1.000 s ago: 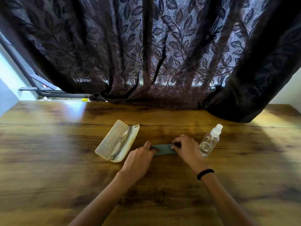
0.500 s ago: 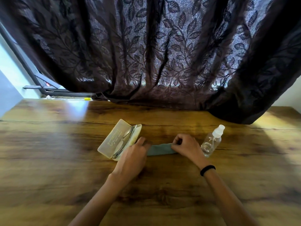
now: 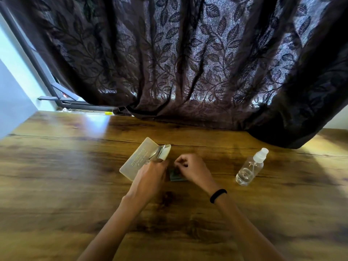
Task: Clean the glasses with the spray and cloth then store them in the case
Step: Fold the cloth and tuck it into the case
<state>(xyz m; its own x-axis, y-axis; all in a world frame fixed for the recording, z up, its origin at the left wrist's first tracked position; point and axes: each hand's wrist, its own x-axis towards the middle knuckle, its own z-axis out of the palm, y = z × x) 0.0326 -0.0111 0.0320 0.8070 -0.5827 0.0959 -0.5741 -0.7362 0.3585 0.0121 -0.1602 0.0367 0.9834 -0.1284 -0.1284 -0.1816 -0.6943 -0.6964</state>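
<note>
head view, the only one: both hands meeting at table centre over a small green cloth (image 3: 176, 176), folded down to a little dark wad and mostly covered. left hand (image 3: 150, 178) with fingers curled at the cloth's left edge, seemingly pinching it; right hand (image 3: 192, 169) with fingertips bunched narrow on its top right corner. exact grip hard to confirm, contact points hidden by knuckles and softened by blur.

open case (image 3: 145, 159) just beyond and left of the left hand, touching or nearly touching it, long axis running from near-left to far-right. glasses (image 3: 157, 153) already lying inside along that same axis, only a thin metallic curve showing; lenses not readable. spray bottle (image 3: 251, 167) upright, well apart to the right, clear liquid low in it, cap on.

judged from this: cleaning likely done, cloth being folded for tucking into the case. key relation for that move: case up and left of the cloth, left hand nearer by far, so a short carry up-left and a lay-in along the case's long axis, over or beside the glasses.

hidden or unclear: near end of the case behind the left hand, most of the cloth, fold count. dark leaf-patterned curtain (image 3: 188, 63) draped onto the far edge of the wooden table (image 3: 56, 185).
</note>
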